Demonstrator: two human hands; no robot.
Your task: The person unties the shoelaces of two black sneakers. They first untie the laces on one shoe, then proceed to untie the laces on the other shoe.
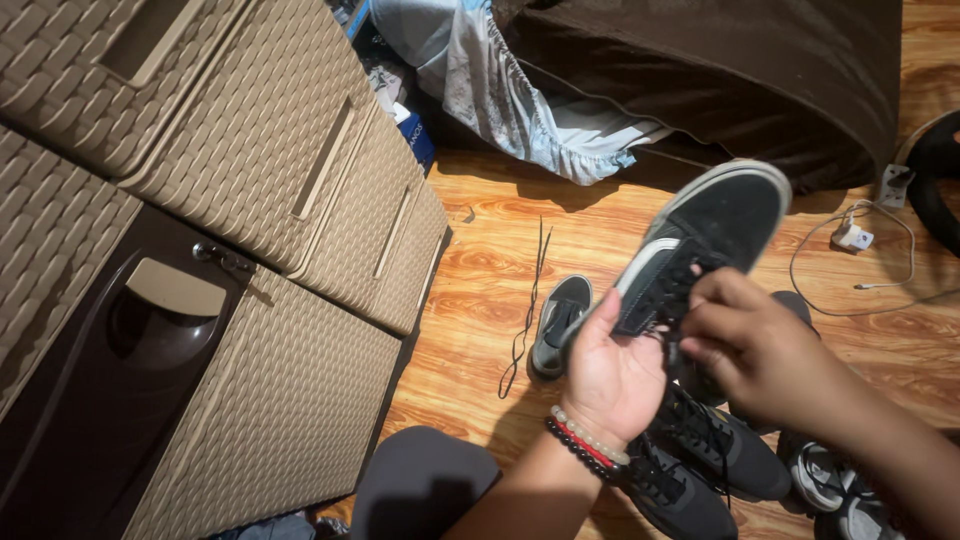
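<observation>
My left hand [612, 375] holds a dark grey sneaker [715, 225] with a white sole rim, toe pointing up and away. My right hand [760, 345] pinches the black laces at the shoe's eyelets. Beaded bracelets circle my left wrist. A loose black shoelace [530, 305] lies stretched out on the wooden floor to the left. A second grey shoe [557, 325] rests on the floor just left of my left hand. More dark sneakers [715, 455] lie under my forearms.
A brown woven plastic drawer cabinet [250, 200] fills the left side. A dark mattress or cushion [730, 70] with pale blue cloth [500, 90] lies at the top. A white charger and cable [853, 238] sit on the floor at right. My knee [420, 485] shows below.
</observation>
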